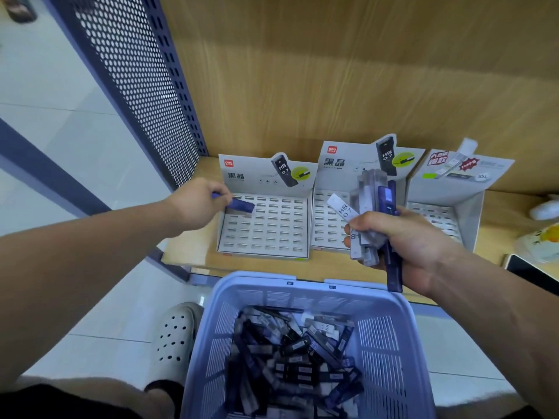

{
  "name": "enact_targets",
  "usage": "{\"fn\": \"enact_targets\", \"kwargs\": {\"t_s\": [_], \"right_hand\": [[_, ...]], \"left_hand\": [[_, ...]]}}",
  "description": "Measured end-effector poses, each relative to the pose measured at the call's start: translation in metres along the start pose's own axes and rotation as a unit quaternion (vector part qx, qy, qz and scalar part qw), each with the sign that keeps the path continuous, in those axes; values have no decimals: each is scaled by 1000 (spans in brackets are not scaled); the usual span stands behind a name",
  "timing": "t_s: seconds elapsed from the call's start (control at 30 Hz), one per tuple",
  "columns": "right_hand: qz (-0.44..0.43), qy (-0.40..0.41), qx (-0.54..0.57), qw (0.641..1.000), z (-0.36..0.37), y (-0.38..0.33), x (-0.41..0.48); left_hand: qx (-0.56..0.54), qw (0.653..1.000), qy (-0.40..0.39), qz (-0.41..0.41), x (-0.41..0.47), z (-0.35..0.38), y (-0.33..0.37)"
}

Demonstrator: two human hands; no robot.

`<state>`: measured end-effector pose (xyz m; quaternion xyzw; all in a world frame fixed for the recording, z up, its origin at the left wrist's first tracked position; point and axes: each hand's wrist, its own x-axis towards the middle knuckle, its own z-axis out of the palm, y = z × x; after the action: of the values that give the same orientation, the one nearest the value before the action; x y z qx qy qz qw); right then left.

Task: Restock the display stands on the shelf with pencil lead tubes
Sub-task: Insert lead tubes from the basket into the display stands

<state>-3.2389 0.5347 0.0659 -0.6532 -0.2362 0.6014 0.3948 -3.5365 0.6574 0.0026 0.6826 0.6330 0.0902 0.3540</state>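
- Fingers (221, 191) of left hand (196, 204) pinch one blue tube (240, 205) over the left display stand (266, 228)
- Right hand (405, 237) — right of that stand — clenches a tube bundle (367, 204)

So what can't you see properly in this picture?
Head view:
- Middle display stand: its right half is behind the right hand and its bundle of tubes.
- Tubes in the basket: blurred, labels mostly unreadable.
- Tube in the left hand: blurred.
- White object: cut off by the right edge.

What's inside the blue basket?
A loose jumble of dark and clear pencil lead tubes lies in the basket, some marked HB. The floor and lower layers are covered.
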Motion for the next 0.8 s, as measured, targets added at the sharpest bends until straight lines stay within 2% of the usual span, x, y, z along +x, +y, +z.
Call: {"fn": "enact_targets", "kwargs": {"t_s": [0.27, 0.43, 0.53, 0.8], "right_hand": [[4, -6, -23, 1000, 13, 7, 5], [-1, -11, -36, 999, 14, 9, 7], [-2, -14, -46, 999, 14, 11, 6], [23, -18, -12, 999, 25, 21, 0]], "left_hand": [[152, 982, 39, 109, 10, -14, -5], [271, 948, 90, 138, 19, -20, -4], [264, 942, 122, 165, 22, -17, -2], [176, 959, 161, 152, 35, -14, 0]]}}
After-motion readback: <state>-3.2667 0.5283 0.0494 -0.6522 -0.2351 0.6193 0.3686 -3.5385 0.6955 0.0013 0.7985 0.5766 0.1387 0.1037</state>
